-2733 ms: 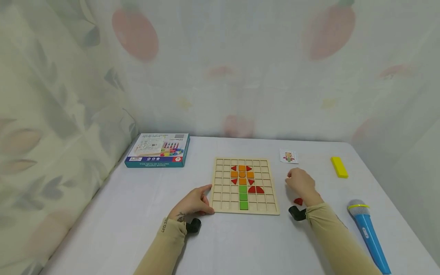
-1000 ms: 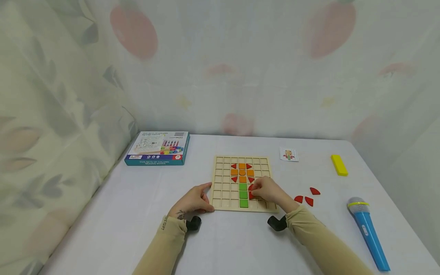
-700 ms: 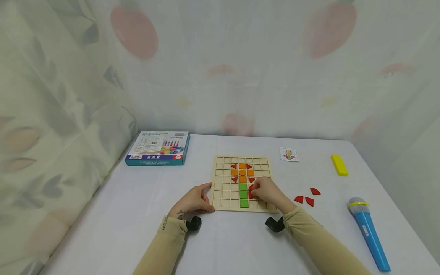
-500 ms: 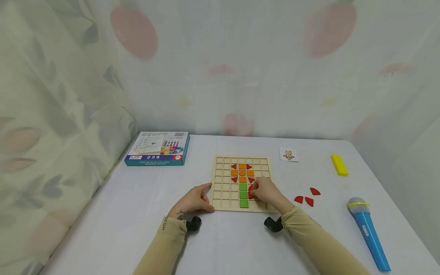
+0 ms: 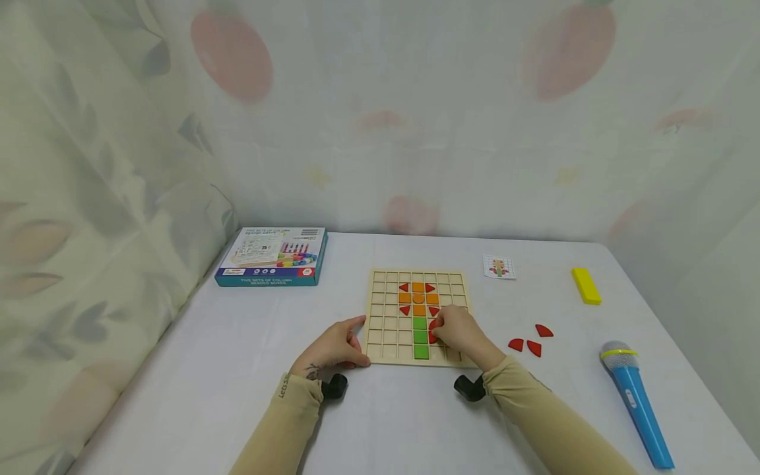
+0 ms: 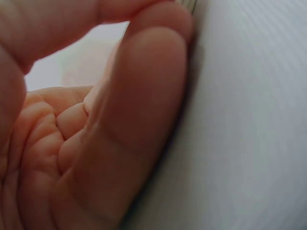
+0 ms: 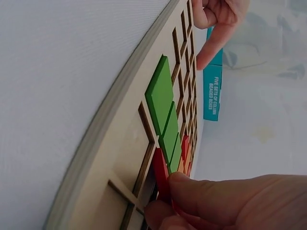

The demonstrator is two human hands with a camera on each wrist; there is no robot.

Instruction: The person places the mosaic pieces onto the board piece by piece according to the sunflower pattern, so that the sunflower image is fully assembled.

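Observation:
My left hand [image 5: 330, 346] rests at the left edge of a wooden grid board [image 5: 383, 340]. Its index finger and thumb touch that edge, spread apart along it. My right hand [image 5: 463, 331] pinches a red quarter-circle piece [image 7: 162, 175] between thumb and fingers. That piece stands tilted at a cell beside a column of green squares [image 5: 421, 337]. Orange squares [image 5: 418, 310], an orange circle [image 5: 418, 299] and small red triangles [image 5: 405, 287] fill cells above the green column. The right hand partly hides the red pieces under it in the head view.
Three loose red quarter-circle pieces [image 5: 534, 348] lie right of the board. Behind them are a small pattern card [image 5: 499, 267] and a yellow block [image 5: 586, 285]. A blue toy microphone [image 5: 641, 409] lies at the right, and a flat teal-sided box [image 5: 272, 258] at the back left.
My right hand has moved left from beside the card onto the board, bringing a red piece to the cell near the green column. Over the last second it shifts only slightly; my left hand stays put.

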